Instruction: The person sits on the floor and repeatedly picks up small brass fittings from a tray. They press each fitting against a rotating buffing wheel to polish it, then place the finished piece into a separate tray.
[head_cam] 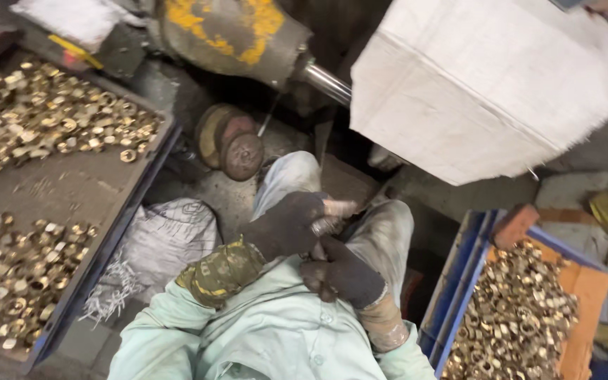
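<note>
Both hands in dark gloves meet over the lap: the right hand (343,274) and the left hand (286,224) close together on a small silvery metal piece (328,224). Beyond, small brass rings (43,119) cover the grey tray (65,186).

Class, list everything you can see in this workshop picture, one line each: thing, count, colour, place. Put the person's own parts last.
Small brass ring fittings: too many to count, gold, in two heaps on the left tray and one heap in the right crate.
Flat metal tray: one, grey with blue rim, left.
Blue plastic crate: one, lower right.
White woven sack: one, top right.
Crumpled grey woven bag: one, on the floor beside the tray.
Yellow-stained machine housing: one, top centre, with a steel shaft.
Rusty round disc: one, brown, centre floor.
Left hand: dark glove, closed on a small metal piece.
Right hand: dark glove, in the lap just below the left hand.
</note>
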